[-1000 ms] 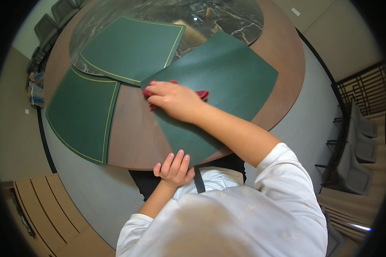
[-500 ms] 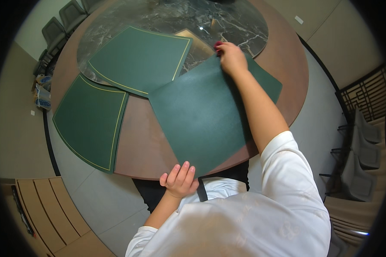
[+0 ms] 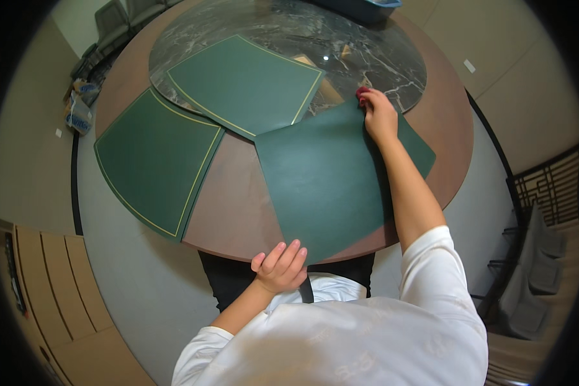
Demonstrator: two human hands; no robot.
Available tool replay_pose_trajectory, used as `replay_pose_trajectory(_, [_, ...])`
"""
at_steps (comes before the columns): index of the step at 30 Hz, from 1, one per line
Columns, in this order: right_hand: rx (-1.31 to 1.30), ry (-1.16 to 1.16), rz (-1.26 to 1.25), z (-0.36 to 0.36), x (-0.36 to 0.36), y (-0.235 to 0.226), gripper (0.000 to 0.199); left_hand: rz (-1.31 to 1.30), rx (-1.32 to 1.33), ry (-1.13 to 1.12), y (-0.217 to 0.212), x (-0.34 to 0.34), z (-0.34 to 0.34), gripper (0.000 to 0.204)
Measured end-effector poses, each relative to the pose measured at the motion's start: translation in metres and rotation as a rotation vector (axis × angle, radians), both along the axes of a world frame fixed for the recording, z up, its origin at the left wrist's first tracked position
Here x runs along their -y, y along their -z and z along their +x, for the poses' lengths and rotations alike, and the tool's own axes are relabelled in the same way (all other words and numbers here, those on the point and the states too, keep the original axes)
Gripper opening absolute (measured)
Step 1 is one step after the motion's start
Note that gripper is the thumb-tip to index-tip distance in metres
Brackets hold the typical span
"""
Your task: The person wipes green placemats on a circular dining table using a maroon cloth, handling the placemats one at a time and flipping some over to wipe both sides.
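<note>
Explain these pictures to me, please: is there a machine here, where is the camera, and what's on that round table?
There's no machine: those are a person's own bare hands. The camera is worn on their head and looks down; its wide fisheye lens bends straight edges.

The brown table carries a dark marbled disc, with a blue container at the far side. Of three green mats, the left mat and the middle mat have yellow border lines; the right mat shows a plain face.

The right hand holds a red cloth at the plain mat's far edge. The left hand is at its near corner; whether it grips is unclear.
</note>
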State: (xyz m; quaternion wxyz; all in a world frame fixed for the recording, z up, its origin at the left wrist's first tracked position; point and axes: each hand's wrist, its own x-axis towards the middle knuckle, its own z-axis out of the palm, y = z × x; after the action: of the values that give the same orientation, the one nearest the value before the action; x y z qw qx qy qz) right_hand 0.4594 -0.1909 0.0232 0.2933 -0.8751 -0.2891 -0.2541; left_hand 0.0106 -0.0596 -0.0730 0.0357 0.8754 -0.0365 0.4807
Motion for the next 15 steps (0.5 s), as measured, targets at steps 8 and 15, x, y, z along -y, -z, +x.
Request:
replay_pose_trajectory(8, [0.089, -0.484, -0.022, -0.128, -0.077, -0.013, 0.031, -0.046, -0.006, 0.004, -0.005, 0.002, -0.002, 0.039])
replay_pose_trajectory(15, [0.051, -0.695, -0.071, -0.183, -0.146, -0.009, 0.025, -0.069, -0.042, -0.005, -0.009, 0.003, -0.003, 0.039])
